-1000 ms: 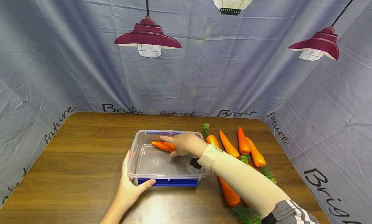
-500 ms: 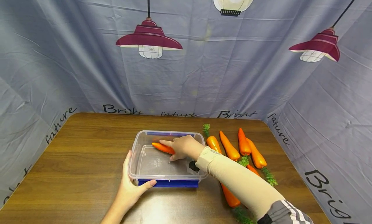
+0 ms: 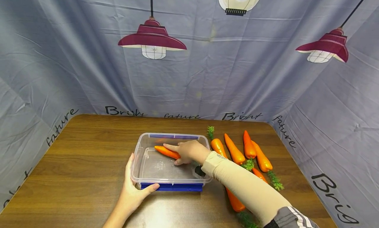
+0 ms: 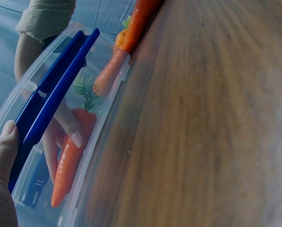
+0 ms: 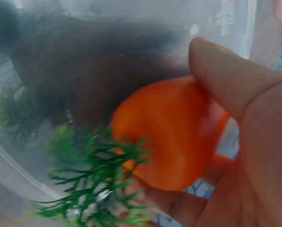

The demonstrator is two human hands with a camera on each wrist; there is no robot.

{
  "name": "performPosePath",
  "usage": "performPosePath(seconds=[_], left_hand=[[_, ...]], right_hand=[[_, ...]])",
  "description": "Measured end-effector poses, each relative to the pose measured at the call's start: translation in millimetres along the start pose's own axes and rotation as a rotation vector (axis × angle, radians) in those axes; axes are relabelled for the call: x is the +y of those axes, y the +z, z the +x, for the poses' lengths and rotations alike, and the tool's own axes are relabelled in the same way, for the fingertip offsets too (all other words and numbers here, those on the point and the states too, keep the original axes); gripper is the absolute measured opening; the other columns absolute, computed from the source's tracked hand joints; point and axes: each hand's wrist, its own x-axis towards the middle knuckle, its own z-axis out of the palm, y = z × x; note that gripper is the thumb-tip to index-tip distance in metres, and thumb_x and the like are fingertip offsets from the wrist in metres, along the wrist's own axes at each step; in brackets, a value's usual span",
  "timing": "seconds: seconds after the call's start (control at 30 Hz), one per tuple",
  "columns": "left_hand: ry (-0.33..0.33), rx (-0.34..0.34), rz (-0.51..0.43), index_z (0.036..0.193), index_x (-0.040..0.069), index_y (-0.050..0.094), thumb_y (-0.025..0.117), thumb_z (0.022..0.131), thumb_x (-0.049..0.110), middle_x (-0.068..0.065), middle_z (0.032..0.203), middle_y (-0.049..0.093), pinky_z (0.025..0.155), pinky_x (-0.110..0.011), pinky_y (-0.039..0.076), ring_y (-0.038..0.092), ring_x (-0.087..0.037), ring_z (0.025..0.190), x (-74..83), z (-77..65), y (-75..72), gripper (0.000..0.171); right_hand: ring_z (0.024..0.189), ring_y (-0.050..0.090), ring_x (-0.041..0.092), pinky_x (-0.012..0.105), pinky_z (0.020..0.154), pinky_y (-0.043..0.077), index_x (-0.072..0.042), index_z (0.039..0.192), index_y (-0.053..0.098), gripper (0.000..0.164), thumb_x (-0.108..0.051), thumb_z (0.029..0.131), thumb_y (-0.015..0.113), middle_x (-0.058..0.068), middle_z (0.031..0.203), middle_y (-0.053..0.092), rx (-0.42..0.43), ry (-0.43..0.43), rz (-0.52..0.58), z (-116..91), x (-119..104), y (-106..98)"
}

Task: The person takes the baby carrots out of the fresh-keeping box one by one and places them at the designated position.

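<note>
A clear plastic food container (image 3: 185, 180) with blue clip latches (image 3: 174, 187) sits uncovered on the wooden table. My left hand (image 3: 133, 190) holds its near left corner, thumb over the front latch and fingers along the left wall. Inside, my right hand (image 3: 190, 151) grips an orange carrot (image 3: 165, 151) low by the floor, its tip pointing left. In the right wrist view, thumb and fingers wrap the thick end of the carrot (image 5: 160, 137), green leaves hanging beside it. Through the wall, the left wrist view shows the carrot (image 4: 65, 177) lying at a slant.
Several more carrots lie right of the container, among them one at the back (image 3: 235, 150), one at the far right (image 3: 262, 157) and one partly under the right forearm (image 3: 235, 200). A printed grey curtain (image 3: 195, 73) stands behind the table (image 3: 74, 175).
My right hand and the carrot in it have shifted slightly toward the near side within the container. My left hand stays at the corner.
</note>
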Motion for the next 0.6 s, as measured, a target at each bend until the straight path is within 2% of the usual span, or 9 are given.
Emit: performPosePath(seconds=[0.13,0.27,0.33,0.47,0.6], left_hand=[[-0.004,-0.006,-0.006,0.158,0.038,0.001,0.085,0.073,-0.002,-0.014,0.165,0.013,0.107,-0.001,0.026,0.022,-0.036,0.147,0.7,0.4,0.1,0.126],[-0.005,-0.004,-0.008,0.158,0.038,0.002,0.085,0.073,-0.002,-0.013,0.165,0.014,0.106,-0.001,0.026,0.023,-0.035,0.147,0.9,0.7,0.9,0.126],[-0.002,-0.002,-0.005,0.158,0.038,0.002,0.085,0.073,-0.002,-0.013,0.165,0.015,0.106,-0.001,0.026,0.023,-0.035,0.146,0.5,0.7,1.1,0.126],[0.010,0.009,0.002,0.158,0.037,0.003,0.085,0.072,-0.003,-0.013,0.165,0.015,0.107,-0.002,0.026,0.024,-0.034,0.146,-1.1,0.7,1.1,0.126],[0.012,0.020,0.009,0.158,0.037,0.003,0.085,0.071,-0.004,-0.012,0.165,0.017,0.108,-0.003,0.027,0.027,-0.030,0.145,-2.5,0.8,0.9,0.127]], right_hand=[[0.092,0.060,0.017,0.038,0.079,0.054,-0.054,0.154,0.010,0.086,-0.051,0.090,0.067,0.007,0.136,0.061,0.014,-0.049,0.084,2,4,3],[0.077,0.054,0.017,0.033,0.068,0.049,-0.052,0.155,0.014,0.086,-0.036,0.090,0.068,0.003,0.117,0.066,0.017,-0.096,0.167,2,8,2],[0.077,0.053,0.017,0.031,0.065,0.047,-0.051,0.155,0.017,0.086,-0.032,0.088,0.068,0.000,0.116,0.065,0.028,-0.115,0.177,1,10,0],[0.083,0.055,0.016,0.031,0.067,0.045,-0.049,0.154,0.024,0.082,-0.034,0.086,0.068,-0.004,0.121,0.064,0.094,-0.142,0.169,-3,12,-5],[0.079,0.056,0.016,0.031,0.066,0.046,-0.051,0.153,0.025,0.081,-0.036,0.085,0.067,-0.005,0.105,0.064,0.150,-0.146,0.187,-10,14,-10]])
